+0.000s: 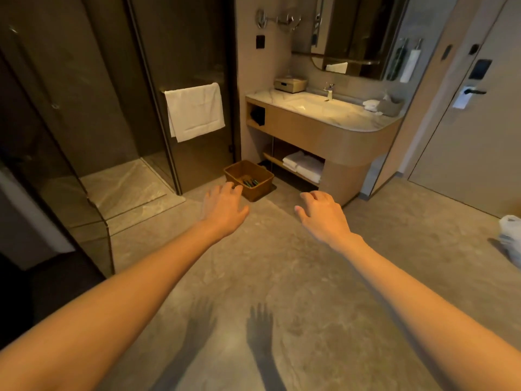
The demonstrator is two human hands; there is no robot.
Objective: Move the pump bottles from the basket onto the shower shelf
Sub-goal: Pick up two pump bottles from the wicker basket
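Note:
A brown woven basket (pixel 260 187) sits on the floor between the shower's glass door and the vanity. Dark pump bottles (pixel 250 182) lie inside it, only partly visible. My left hand (pixel 224 208) is stretched forward, empty, fingers apart, its fingertips overlapping the basket's near left rim in the view. My right hand (pixel 322 213) is also out in front, empty with fingers spread, to the right of the basket and in front of the vanity base. The shower stall (pixel 127 187) stands at the left with its marble floor showing; no shelf inside it can be made out.
A white towel (pixel 194 111) hangs on the glass shower door. The wooden vanity (pixel 324 131) with sink and folded towels stands to the right of the basket. A door (pixel 476 131) is at far right, and a white plastic bag (pixel 511 235) lies on the floor.

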